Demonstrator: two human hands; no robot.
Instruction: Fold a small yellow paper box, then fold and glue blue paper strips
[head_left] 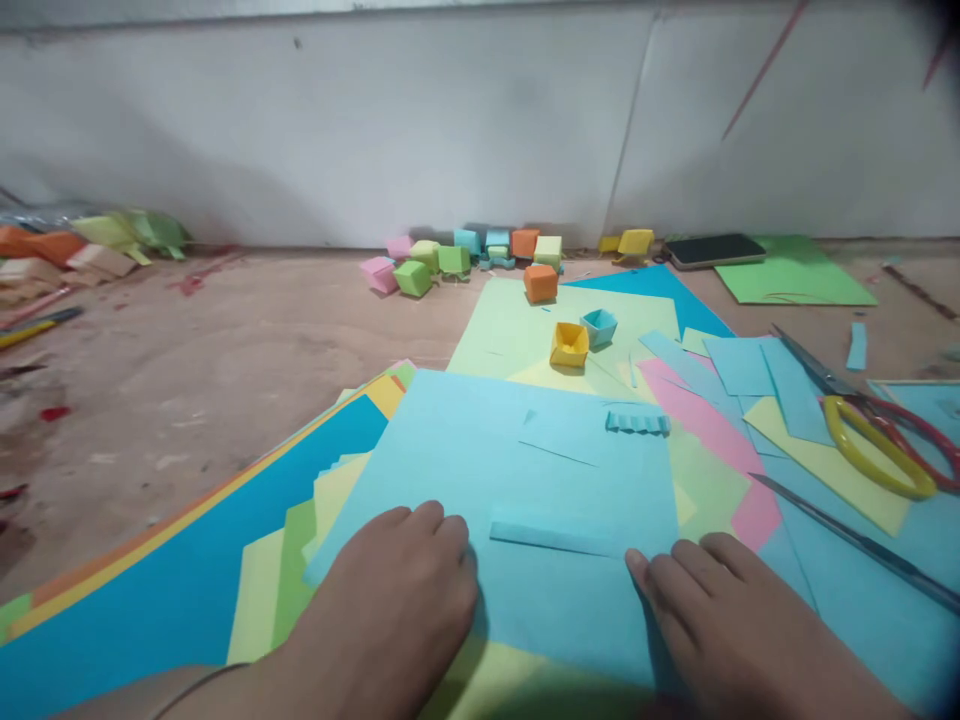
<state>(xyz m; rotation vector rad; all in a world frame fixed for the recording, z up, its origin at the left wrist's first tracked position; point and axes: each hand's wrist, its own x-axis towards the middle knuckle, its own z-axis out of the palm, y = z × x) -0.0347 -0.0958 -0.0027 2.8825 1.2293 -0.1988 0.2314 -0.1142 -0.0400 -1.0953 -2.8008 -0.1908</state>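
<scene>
A folded light-blue paper strip (pixel 553 538) lies lengthwise between my hands on a large light-blue sheet (pixel 420 450). My left hand (pixel 401 600) is closed, knuckles up, just left of the strip's left end; its fingertips are hidden underneath. At the strip's right end is the thumb of my right hand (pixel 709 610), which is closed with its fingers curled in. Farther up the sheet rests a small pleated blue paper strip (pixel 637 424) beside a loose blue paper piece (pixel 561 437).
Open paper boxes, yellow (pixel 568 345) and blue (pixel 598 327), stand beyond the sheet. Several paper cubes (pixel 453 260) line the wall. At right lie scissors (pixel 874 430), a pointed metal tool (pixel 862 540) and paper scraps; a phone (pixel 715 250) is behind. Stacked coloured sheets (pixel 247 540) spread left.
</scene>
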